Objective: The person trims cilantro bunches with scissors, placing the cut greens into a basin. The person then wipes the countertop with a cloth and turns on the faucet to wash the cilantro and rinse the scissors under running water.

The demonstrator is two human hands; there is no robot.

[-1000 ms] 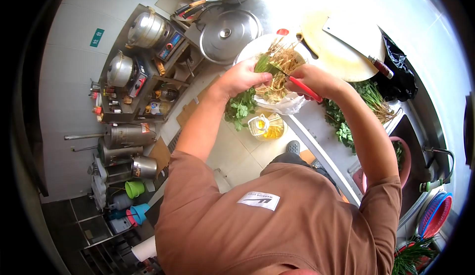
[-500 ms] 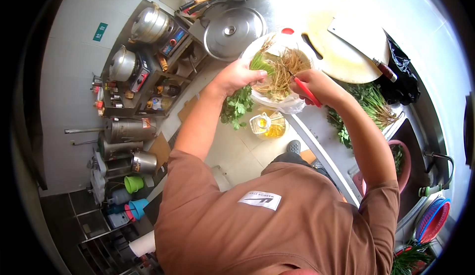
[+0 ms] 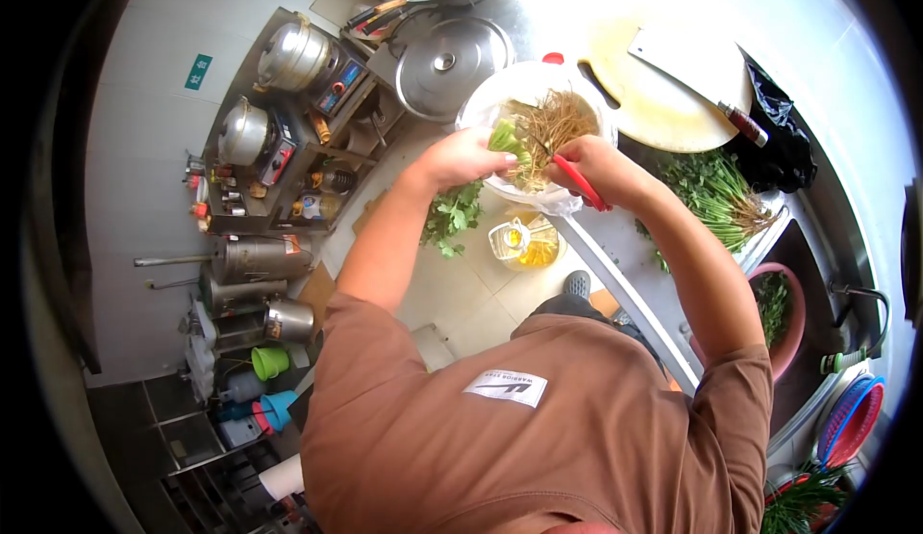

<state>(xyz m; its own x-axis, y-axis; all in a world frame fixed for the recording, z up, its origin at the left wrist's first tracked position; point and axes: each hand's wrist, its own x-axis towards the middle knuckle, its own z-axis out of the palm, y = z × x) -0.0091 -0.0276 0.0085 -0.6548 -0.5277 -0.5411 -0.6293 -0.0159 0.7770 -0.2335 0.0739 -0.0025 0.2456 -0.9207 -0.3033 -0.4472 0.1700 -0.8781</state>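
Two bare hands work close together, just apart, above a white tub [image 3: 481, 101]. The left hand [image 3: 463, 157] is clamped on a bunch of greens [image 3: 450, 217]: its fingers curl around the stems, and the thumb lies across them, pointing toward the other hand. Pale stem ends stick up past the grip, over the edge of the tub, while the leaves hang below the wrist. The right hand [image 3: 601, 167] is closed around the handles of a pair of red scissors [image 3: 581, 186]; its fingers are bent about them, though how they sit in the loops is hidden. The dark blades point toward the stems, but whether they touch them cannot be told.

Beneath the hands, a tangle of brown roots [image 3: 567, 119] fills much of the tub, and thin plastic shows along its near side. An oil jug [image 3: 534, 246] stands on the floor below. Beyond the right hand, a round cutting board [image 3: 673, 125] lies on the counter with a cleaver [image 3: 678, 68] across it, and more greens [image 3: 711, 193] with roots attached lie beside the board. Farther right sits a pink basin [image 3: 796, 318] with leaves inside. Past the tub's left side rests a metal lid [image 3: 471, 73].
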